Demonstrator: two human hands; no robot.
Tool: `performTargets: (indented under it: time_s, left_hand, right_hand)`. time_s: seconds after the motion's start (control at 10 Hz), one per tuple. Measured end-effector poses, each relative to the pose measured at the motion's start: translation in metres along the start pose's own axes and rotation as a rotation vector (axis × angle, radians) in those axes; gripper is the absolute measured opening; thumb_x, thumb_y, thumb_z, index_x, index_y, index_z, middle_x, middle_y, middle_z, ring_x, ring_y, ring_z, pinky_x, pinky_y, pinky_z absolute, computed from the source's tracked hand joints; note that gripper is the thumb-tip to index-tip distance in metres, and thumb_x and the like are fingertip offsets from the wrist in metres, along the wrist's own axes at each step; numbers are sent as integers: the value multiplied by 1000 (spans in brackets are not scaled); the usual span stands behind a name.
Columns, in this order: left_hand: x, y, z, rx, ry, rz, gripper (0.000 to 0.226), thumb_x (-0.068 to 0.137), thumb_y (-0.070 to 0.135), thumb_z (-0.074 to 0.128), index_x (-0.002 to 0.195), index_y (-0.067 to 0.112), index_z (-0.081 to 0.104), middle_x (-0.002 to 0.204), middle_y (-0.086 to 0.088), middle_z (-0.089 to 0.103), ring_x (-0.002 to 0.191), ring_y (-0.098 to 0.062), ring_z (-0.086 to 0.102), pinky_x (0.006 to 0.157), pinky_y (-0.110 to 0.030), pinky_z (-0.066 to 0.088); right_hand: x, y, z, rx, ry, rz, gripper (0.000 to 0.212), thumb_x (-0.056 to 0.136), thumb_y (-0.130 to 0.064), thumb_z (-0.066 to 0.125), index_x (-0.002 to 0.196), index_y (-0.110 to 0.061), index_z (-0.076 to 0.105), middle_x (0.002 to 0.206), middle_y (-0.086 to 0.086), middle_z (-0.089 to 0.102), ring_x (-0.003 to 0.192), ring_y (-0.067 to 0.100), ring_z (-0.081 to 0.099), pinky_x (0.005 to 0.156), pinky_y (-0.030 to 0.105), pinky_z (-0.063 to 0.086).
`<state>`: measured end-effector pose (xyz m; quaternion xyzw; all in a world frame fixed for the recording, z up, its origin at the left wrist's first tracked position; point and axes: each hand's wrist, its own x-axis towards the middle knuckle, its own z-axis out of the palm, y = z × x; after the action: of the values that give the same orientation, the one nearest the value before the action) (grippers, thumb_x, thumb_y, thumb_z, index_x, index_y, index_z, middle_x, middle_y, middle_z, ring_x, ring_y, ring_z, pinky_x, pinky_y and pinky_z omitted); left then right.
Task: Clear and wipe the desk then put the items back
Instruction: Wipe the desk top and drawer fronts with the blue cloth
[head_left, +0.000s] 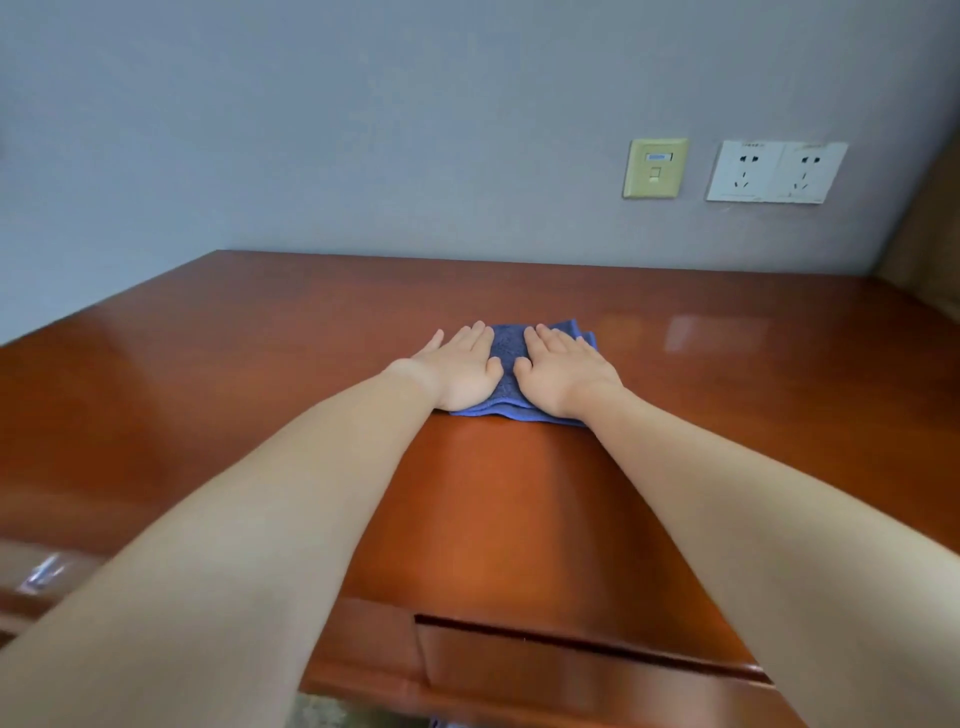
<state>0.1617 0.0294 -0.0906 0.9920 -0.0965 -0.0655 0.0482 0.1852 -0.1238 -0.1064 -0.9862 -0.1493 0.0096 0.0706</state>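
Note:
A folded blue cloth (506, 353) lies flat on the glossy reddish-brown wooden desk (234, 364), about midway across and towards the wall. My left hand (460, 366) presses on the cloth's left part with straight fingers, palm down. My right hand (563, 371) presses on its right part the same way. Both arms stretch forward over the desk. Strips of cloth show between the hands, beyond the right fingertips and under the wrists.
A grey-blue wall stands behind the desk, with a yellowish data socket (655, 167) and a white double power outlet (776, 171) at the right. A drawer front (571, 675) sits under the near edge. A brown surface (930, 244) rises at far right.

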Motion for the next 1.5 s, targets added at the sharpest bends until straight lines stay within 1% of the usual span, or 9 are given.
performTargets:
  time_s: [0.4, 0.8, 1.1, 1.5]
  left_hand:
    - [-114, 12, 14, 0, -14, -34, 57, 105, 33, 11, 155, 10, -6, 163, -3, -11, 149, -14, -9, 121, -38, -8]
    - [-186, 27, 26, -9, -18, -60, 57, 104, 33, 10, 155, 11, -6, 163, -2, -12, 149, -12, -10, 121, -38, -9]
    - [-206, 29, 28, -4, -28, -64, 58, 104, 35, 10, 155, 11, -8, 162, -1, -13, 149, -12, -11, 121, -39, -10]
    - [-191, 19, 24, 44, -30, -50, 59, 103, 37, 9, 155, 13, -9, 162, 2, -14, 148, -9, -11, 119, -42, -14]
  right_hand:
    - [-100, -42, 7, 0, -7, -41, 61, 101, -40, 14, 156, -15, 5, 163, 2, 0, 150, 17, -1, 122, 37, -1]
    - [-170, -62, 10, 14, -8, -63, 60, 102, -40, 14, 156, -16, 4, 163, 0, 0, 150, 16, -2, 122, 36, -1]
    - [-190, -68, 13, 17, 8, -84, 60, 102, -40, 15, 156, -15, 5, 163, 1, 1, 150, 16, -1, 122, 36, -1]
    - [-174, -67, 10, 4, -20, -101, 60, 102, -40, 15, 156, -15, 2, 163, 1, -4, 150, 15, -5, 122, 35, -3]
